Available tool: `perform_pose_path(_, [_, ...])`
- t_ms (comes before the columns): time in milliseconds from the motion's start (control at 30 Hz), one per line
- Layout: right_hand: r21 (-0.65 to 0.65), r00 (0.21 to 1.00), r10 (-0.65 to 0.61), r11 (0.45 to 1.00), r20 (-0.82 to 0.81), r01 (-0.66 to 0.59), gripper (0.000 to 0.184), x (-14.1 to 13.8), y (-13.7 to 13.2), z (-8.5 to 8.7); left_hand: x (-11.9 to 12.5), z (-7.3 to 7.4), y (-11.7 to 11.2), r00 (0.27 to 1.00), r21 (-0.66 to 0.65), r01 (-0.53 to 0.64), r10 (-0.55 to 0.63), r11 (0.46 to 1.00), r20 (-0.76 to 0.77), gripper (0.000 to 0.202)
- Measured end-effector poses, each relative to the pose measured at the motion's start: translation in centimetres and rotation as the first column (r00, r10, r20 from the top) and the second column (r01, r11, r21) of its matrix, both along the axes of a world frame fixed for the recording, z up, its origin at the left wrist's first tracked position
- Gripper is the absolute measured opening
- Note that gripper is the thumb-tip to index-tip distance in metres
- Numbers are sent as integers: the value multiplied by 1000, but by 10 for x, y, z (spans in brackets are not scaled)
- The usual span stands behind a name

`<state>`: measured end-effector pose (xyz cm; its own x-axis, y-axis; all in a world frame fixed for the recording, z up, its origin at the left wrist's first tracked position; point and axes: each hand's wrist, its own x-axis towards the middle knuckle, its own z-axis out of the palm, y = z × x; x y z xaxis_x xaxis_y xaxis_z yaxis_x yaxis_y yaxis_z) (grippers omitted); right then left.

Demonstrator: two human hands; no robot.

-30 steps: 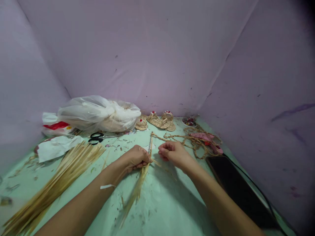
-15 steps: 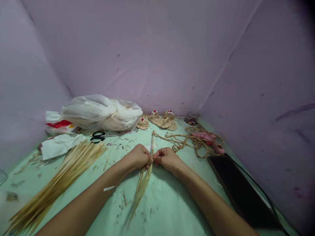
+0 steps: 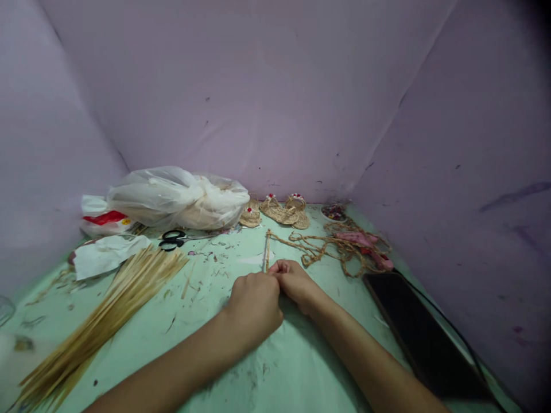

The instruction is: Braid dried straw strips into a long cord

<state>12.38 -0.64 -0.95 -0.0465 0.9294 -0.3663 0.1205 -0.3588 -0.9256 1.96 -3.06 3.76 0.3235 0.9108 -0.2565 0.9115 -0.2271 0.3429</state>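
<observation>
My left hand [image 3: 255, 305] is closed in a fist at the middle of the green table [image 3: 215, 344], its back toward me. Pressed against it, my right hand [image 3: 294, 281] pinches a twisted straw-coloured fibre cord [image 3: 267, 252] with thumb and forefinger. The cord runs straight away from my fingers to a small bend, then slants off to the right. My left hand covers the cord's near end and the loose strips there. A long looped length of the same cord [image 3: 318, 248] lies beyond my right hand.
On the left lie a bundle of dried strips [image 3: 103, 321], black-handled scissors [image 3: 173, 240] and a white cloth [image 3: 107, 253]. Behind are a plastic bag [image 3: 176, 198], small woven slippers [image 3: 279, 211] and a bowl of beads [image 3: 333, 213]. A black flat device [image 3: 424, 338] lies on the right.
My left hand has moved nearer to me and turned over, now hiding the loose strips that hung below. My right hand has stayed almost in place at the cord.
</observation>
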Motion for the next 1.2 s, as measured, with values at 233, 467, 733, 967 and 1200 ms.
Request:
perform_pose_path(233, [1,995,104,995,-9,-104,11,3,1,5,-27,-3,45,759,-483,-228,465,845,455,18])
perform_pose_path(467, [105,975,208,971,82,-216,8,9,5,1,-18,-21,43,695,-671,-60,514,739,504,11])
perform_pose_path(733, [267,640,112,844,760,-466,14,14,-4,13,-12,-35,43,782,-449,-230,439,863,442,13])
perform_pose_path(967, [103,626,151,931,765,-351,18,12,-8,24,-9,-34,40,774,-473,-246,465,846,429,11])
perform_pose_path(1200, [173,636,104,917,765,-358,14,-2,-16,19,-15,-27,39,708,-612,-185,536,769,460,11])
